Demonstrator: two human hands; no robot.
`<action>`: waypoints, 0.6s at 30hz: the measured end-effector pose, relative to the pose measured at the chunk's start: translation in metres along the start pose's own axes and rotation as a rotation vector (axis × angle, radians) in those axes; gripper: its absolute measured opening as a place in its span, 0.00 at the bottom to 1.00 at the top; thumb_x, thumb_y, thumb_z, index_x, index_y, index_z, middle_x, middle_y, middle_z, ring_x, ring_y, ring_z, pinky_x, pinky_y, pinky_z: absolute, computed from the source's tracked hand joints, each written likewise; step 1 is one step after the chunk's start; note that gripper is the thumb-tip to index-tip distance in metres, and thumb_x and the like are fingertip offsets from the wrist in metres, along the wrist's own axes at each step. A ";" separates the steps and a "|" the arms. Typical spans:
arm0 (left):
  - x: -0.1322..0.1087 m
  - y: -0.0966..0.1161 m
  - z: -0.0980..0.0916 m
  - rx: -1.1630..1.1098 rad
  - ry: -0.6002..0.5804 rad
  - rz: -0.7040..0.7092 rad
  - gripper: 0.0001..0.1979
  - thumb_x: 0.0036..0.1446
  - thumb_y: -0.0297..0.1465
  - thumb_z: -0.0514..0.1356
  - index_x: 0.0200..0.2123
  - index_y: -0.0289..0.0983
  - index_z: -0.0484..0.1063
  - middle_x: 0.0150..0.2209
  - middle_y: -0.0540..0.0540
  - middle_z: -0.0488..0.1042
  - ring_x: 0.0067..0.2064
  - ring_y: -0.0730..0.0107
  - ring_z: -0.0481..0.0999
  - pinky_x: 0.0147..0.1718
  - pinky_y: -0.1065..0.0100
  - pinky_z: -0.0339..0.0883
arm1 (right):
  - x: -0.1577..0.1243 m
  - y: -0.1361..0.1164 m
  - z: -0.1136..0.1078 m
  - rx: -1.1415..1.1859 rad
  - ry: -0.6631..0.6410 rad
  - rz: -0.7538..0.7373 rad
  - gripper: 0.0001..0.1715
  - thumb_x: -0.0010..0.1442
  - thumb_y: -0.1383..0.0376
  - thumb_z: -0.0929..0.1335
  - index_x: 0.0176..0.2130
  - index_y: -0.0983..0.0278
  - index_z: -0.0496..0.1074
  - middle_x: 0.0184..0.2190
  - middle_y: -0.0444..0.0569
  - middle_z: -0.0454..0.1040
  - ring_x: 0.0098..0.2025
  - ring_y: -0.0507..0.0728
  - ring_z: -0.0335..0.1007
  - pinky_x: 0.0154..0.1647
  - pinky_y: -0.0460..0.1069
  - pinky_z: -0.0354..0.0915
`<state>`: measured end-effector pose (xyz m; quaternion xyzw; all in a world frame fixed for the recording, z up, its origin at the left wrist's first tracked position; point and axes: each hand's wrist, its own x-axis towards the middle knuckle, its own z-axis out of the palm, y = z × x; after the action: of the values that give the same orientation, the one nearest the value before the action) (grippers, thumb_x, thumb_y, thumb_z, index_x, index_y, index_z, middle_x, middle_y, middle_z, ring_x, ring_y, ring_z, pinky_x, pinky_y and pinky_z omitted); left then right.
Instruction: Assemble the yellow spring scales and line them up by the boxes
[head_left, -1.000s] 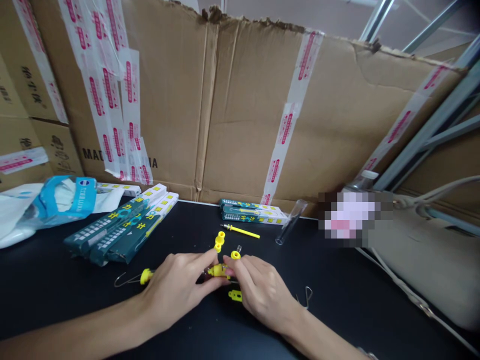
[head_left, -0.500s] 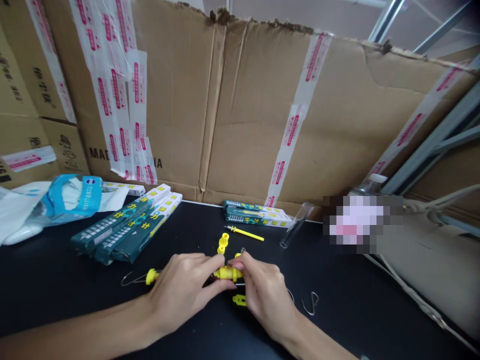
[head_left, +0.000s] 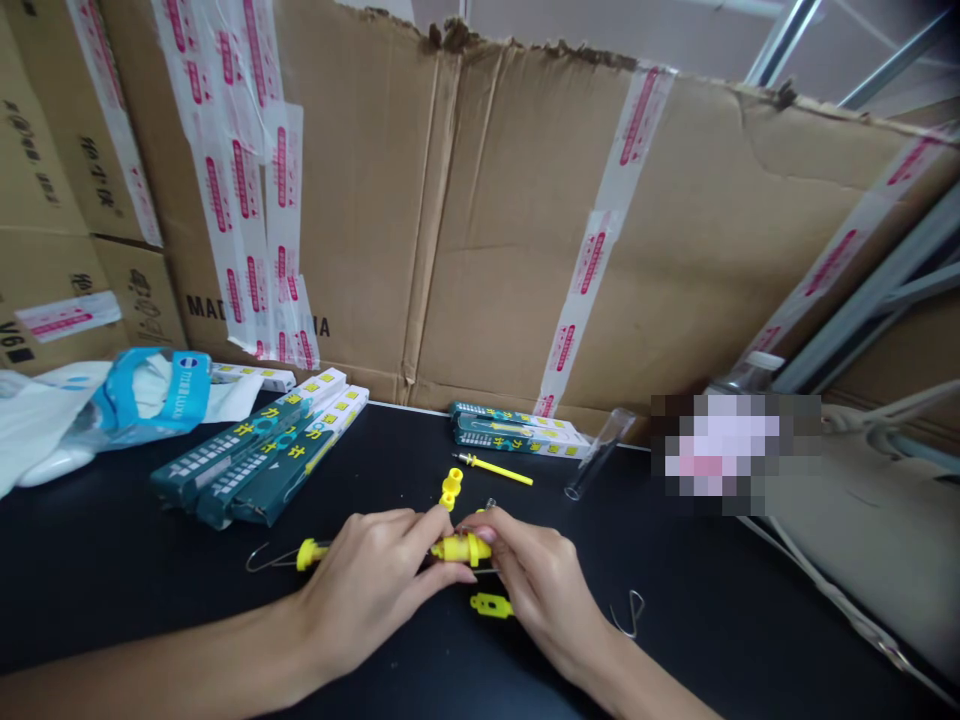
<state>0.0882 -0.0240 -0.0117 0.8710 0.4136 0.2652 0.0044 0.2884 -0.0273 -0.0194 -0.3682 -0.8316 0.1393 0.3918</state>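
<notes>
My left hand point(head_left: 382, 570) is closed round the body of a spring scale; its yellow end cap point(head_left: 309, 554) and wire hook point(head_left: 264, 560) stick out on the left. Between both hands shows the scale's yellow fitting point(head_left: 459, 548). My right hand point(head_left: 544, 580) is closed, fingertips pinching that fitting's right end. A thin metal rod runs just below it, partly hidden by the fingers. On the table beneath lies a flat yellow slotted tab point(head_left: 492, 605). Beyond the fingers stand yellow plastic caps point(head_left: 451, 488) and a thin yellow rod point(head_left: 499, 469) with a dark tip.
Green-and-white boxes point(head_left: 262, 450) lie at the left, more boxes point(head_left: 517, 432) at the back. A clear tube point(head_left: 598, 455) rests beside these. A bent wire hook point(head_left: 630, 612) lies right of my hand. Plastic packaging point(head_left: 142, 400) is far left, a bag point(head_left: 855, 520) far right. Cardboard point(head_left: 510, 220) walls the back.
The view has shifted slightly. My right hand has turned a little and its fingertips sit closer round the yellow fitting; more of the slotted tab shows. My left hand keeps its hold.
</notes>
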 end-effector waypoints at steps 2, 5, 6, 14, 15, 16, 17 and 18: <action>0.000 0.001 0.000 0.057 -0.009 0.016 0.11 0.59 0.38 0.67 0.35 0.39 0.69 0.29 0.52 0.77 0.29 0.64 0.80 0.25 0.69 0.64 | -0.001 0.001 -0.002 0.022 -0.046 0.028 0.16 0.72 0.68 0.57 0.43 0.61 0.72 0.32 0.45 0.79 0.29 0.52 0.75 0.31 0.43 0.65; -0.001 0.001 0.000 0.165 0.017 0.065 0.12 0.57 0.35 0.68 0.35 0.38 0.68 0.29 0.50 0.76 0.31 0.61 0.80 0.25 0.67 0.67 | -0.003 0.000 -0.005 0.026 -0.108 0.089 0.15 0.72 0.65 0.58 0.49 0.60 0.70 0.35 0.46 0.79 0.32 0.52 0.75 0.34 0.44 0.67; -0.001 0.000 0.000 0.197 0.031 0.081 0.11 0.56 0.33 0.68 0.35 0.38 0.68 0.29 0.50 0.76 0.31 0.60 0.80 0.25 0.66 0.68 | -0.004 -0.001 -0.005 0.025 -0.124 0.111 0.13 0.72 0.64 0.59 0.51 0.60 0.69 0.37 0.46 0.79 0.34 0.53 0.76 0.35 0.44 0.68; -0.002 0.000 0.000 0.296 0.133 0.210 0.06 0.61 0.28 0.63 0.34 0.38 0.67 0.27 0.50 0.74 0.29 0.60 0.78 0.23 0.63 0.70 | -0.004 -0.003 -0.003 0.033 -0.189 0.135 0.07 0.71 0.66 0.63 0.46 0.60 0.69 0.42 0.48 0.75 0.41 0.55 0.75 0.44 0.48 0.69; -0.002 0.001 0.000 0.294 0.148 0.220 0.06 0.63 0.29 0.60 0.33 0.38 0.66 0.27 0.50 0.74 0.28 0.60 0.78 0.22 0.63 0.69 | -0.005 -0.003 -0.002 0.034 -0.183 0.128 0.07 0.71 0.66 0.63 0.46 0.60 0.69 0.42 0.48 0.75 0.42 0.55 0.75 0.44 0.48 0.69; -0.002 0.001 0.000 0.290 0.156 0.231 0.06 0.65 0.29 0.58 0.33 0.38 0.66 0.27 0.50 0.74 0.28 0.61 0.78 0.22 0.63 0.69 | -0.006 -0.003 -0.002 0.041 -0.176 0.118 0.07 0.71 0.66 0.62 0.46 0.60 0.69 0.42 0.48 0.75 0.42 0.55 0.74 0.44 0.48 0.69; -0.002 0.001 -0.001 0.286 0.158 0.244 0.08 0.67 0.30 0.55 0.33 0.38 0.66 0.27 0.50 0.74 0.28 0.61 0.78 0.22 0.63 0.69 | -0.006 -0.003 -0.001 0.051 -0.168 0.110 0.07 0.71 0.67 0.62 0.46 0.60 0.69 0.42 0.48 0.75 0.42 0.55 0.74 0.45 0.48 0.69; -0.002 0.001 0.000 0.280 0.156 0.257 0.09 0.69 0.30 0.52 0.34 0.38 0.66 0.27 0.50 0.74 0.29 0.61 0.78 0.23 0.63 0.70 | -0.007 -0.002 0.000 0.062 -0.162 0.104 0.08 0.71 0.67 0.61 0.47 0.60 0.68 0.41 0.48 0.74 0.42 0.55 0.74 0.44 0.48 0.69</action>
<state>0.0876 -0.0260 -0.0120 0.8856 0.3307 0.2703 -0.1826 0.2906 -0.0341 -0.0220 -0.3860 -0.8356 0.2145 0.3269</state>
